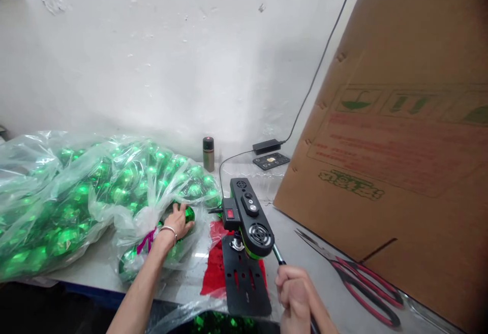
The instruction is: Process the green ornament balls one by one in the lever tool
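My left hand (177,222) reaches into the mouth of a clear plastic bag (95,191) full of shiny green balls, its fingers curled round one green ball (188,214). A thin bracelet sits on that wrist. My right hand (295,293) is closed on the lever handle (279,256) of a small black press machine (247,222) with a red switch. The machine stands on a black base plate (244,283) over a red sheet (213,268).
A large cardboard sheet (392,146) leans at the right. Red-handled scissors (354,275) lie beside it. A small dark can (208,153), a power adapter (267,146) with a cable and a flat remote (272,160) sit near the white wall. More green balls show at the bottom edge (217,321).
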Action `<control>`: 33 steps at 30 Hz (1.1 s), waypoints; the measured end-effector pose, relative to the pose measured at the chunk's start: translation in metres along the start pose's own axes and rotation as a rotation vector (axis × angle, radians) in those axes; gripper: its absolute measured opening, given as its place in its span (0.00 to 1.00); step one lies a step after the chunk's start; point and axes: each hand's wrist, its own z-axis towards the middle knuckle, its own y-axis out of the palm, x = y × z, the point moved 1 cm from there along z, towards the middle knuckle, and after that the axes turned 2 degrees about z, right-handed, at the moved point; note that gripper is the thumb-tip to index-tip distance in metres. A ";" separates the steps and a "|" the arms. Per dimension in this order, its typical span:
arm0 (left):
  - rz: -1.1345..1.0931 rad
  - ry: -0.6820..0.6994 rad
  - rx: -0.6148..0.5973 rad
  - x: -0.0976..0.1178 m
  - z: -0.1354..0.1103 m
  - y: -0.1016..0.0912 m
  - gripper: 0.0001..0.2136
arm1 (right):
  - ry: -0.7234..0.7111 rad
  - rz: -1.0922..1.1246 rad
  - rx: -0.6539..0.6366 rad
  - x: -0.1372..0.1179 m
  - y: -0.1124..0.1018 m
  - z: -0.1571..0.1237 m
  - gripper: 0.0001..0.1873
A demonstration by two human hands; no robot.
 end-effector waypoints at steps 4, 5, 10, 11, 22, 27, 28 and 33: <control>-0.194 0.145 -0.007 0.000 -0.004 0.009 0.22 | -0.058 0.041 -0.049 0.000 0.000 0.002 0.25; -0.237 0.156 0.006 -0.001 -0.005 0.010 0.22 | -0.092 0.047 -0.073 0.001 -0.002 0.004 0.25; -0.407 0.161 0.091 -0.001 -0.009 0.003 0.28 | -0.104 0.026 -0.109 0.002 -0.006 0.009 0.25; -0.449 0.159 0.106 0.001 -0.012 0.000 0.30 | -0.107 0.017 -0.116 0.000 -0.005 0.010 0.25; -1.068 -0.054 0.093 0.021 -0.128 0.085 0.44 | -0.138 -0.011 -0.182 -0.037 0.010 0.043 0.24; -1.161 -0.027 0.059 0.036 -0.147 0.133 0.48 | -0.122 -0.029 -0.204 -0.038 0.008 0.043 0.24; -1.137 0.005 0.066 0.038 -0.147 0.138 0.48 | -0.128 -0.029 -0.207 -0.038 0.007 0.043 0.23; -0.906 0.167 0.060 0.041 -0.150 0.142 0.40 | -0.156 -0.025 -0.215 -0.038 0.007 0.042 0.23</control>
